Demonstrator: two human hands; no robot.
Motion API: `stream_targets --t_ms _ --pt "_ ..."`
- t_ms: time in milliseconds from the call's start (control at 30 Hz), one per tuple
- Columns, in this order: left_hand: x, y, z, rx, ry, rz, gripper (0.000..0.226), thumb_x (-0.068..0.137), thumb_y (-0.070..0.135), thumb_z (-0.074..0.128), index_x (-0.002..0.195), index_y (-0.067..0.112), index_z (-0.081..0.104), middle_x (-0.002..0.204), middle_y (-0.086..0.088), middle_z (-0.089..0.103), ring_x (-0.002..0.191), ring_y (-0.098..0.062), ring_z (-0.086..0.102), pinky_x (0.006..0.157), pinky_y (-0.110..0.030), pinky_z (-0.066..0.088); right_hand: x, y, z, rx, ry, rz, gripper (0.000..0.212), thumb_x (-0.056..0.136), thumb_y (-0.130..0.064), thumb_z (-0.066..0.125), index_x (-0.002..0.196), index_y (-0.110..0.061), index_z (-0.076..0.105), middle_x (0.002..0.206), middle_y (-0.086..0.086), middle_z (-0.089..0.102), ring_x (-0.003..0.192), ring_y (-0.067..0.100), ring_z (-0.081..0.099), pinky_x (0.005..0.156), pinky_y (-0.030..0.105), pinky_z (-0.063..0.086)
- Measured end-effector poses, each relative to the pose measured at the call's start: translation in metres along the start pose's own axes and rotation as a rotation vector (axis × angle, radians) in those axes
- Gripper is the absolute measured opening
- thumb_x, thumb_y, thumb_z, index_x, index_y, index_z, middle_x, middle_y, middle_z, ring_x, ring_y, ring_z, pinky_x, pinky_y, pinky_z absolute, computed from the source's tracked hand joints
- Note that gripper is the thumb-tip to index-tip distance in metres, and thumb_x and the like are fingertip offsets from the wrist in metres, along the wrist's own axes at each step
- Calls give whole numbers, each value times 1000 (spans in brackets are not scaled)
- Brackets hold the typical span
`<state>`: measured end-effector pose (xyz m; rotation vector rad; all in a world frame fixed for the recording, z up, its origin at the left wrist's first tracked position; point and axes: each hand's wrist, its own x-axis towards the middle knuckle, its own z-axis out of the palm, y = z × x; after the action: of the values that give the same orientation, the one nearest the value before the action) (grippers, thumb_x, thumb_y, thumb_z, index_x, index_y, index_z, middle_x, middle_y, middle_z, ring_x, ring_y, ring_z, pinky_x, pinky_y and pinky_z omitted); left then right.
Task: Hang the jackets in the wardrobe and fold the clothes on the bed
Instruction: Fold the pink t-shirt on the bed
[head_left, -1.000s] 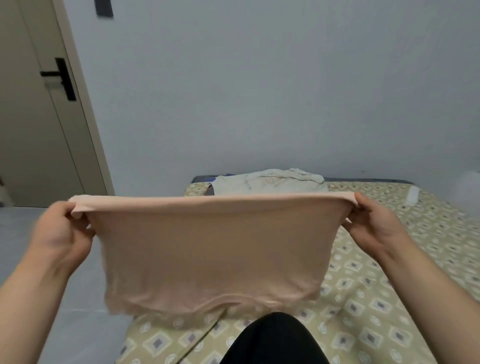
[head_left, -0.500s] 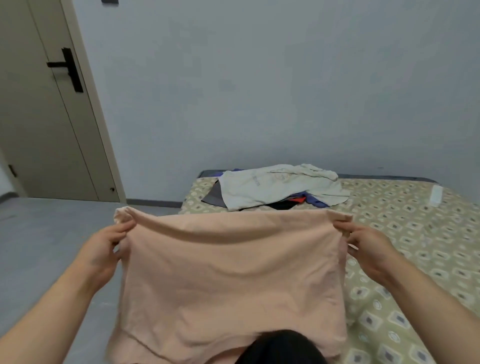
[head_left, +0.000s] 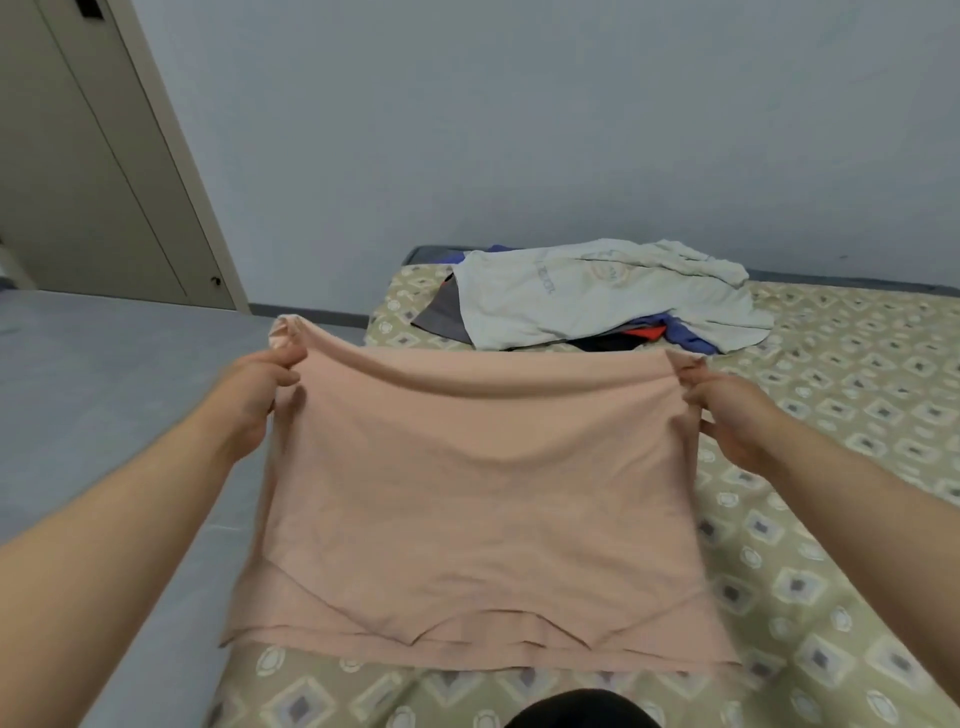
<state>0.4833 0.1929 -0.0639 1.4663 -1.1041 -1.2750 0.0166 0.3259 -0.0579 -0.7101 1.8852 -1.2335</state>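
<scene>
Your left hand (head_left: 260, 395) is closed on the top left corner of the peach garment (head_left: 478, 493), fingers curled over the bunched edge with their tips lost in the fold. Your right hand (head_left: 727, 410) pinches the top right corner, thumb on the side facing you and the other fingers hidden behind the cloth. Between the two grips the garment is spread wide above the near half of the bed (head_left: 857, 467), its top edge sagging a little. Its layered hems lie on the patterned cover near the foot of the bed, and its left side hangs past the bed's left edge over the grey floor (head_left: 104, 364). Which kind of garment it is cannot be told, and its lower edge is slightly blurred. At the far end of the bed lies a pile of clothes (head_left: 597, 296), a pale top covering most of it, so only slips of grey, blue, red and black show beneath. At the bed's near edge a dark rounded shape (head_left: 582, 709) is cut off by the frame and unreadable. Beyond the bed's far left corner stands a door (head_left: 78, 182), partly out of view.
</scene>
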Motion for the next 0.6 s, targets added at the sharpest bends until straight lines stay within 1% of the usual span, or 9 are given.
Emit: stream_targets --t_ms 67,133,200,233,300,333,400,467,600 --pt "13 -7 6 58 -34 -14 52 90 -12 44 133 11 60 132 3 58 121 -16 48 99 -24 37 11 0 11 -98 -76 -43 63 87 7 39 141 -24 52 132 -2 57 122 20 49 111 42 34" --pt "13 -26 7 157 -94 -1 50 90 -9 49 129 19 60 119 8 58 113 -13 51 89 -13 39 15 14 22 -190 -166 -47 70 89 3 43 148 -34 39 153 -5 38 138 21 36 114 44 28" --pt "2 -58 3 283 -120 -5 56 90 -4 58 136 27 51 117 12 51 103 -6 53 85 -15 40 9 39 28 -233 -179 29 71 92 -1 51 153 -34 32 158 -6 30 142 22 33 111 40 28" --pt "-7 -77 0 338 -119 -17 51 90 -3 60 133 21 54 115 10 52 97 -2 55 82 -15 41 4 55 28 -247 -172 53 70 93 -2 54 153 -30 33 157 -3 32 139 23 38 107 34 32" --pt "-30 -114 -9 449 -96 22 28 89 -6 61 102 19 62 97 7 58 77 12 59 68 -6 42 -16 90 25 -259 -110 80 59 91 1 54 146 -18 43 146 -3 45 117 25 57 94 25 48" --pt "-44 -134 -14 511 -92 44 28 90 -5 60 97 23 61 93 8 60 76 13 59 67 -6 41 -30 108 21 -293 -38 72 50 89 2 53 136 -15 51 133 -4 56 99 24 62 83 26 54" --pt "-72 -170 -30 559 -93 55 25 96 8 56 118 21 60 109 6 63 95 -3 60 82 -21 42 -59 142 12 -444 125 -15 28 84 -3 53 106 -18 63 103 0 68 80 19 62 70 37 54" --pt "-93 -198 -45 590 -30 45 27 101 21 50 128 19 55 117 3 61 104 -17 56 88 -33 41 -88 167 1 -508 223 -49 17 87 -13 57 99 -23 62 93 -3 66 78 11 57 63 33 44" --pt "-106 -206 -55 707 152 -32 17 94 28 61 95 11 64 91 -8 67 78 -23 57 69 -37 40 -121 184 -17 -457 165 68 6 89 -20 63 94 -21 66 87 -4 68 78 14 61 62 30 43"
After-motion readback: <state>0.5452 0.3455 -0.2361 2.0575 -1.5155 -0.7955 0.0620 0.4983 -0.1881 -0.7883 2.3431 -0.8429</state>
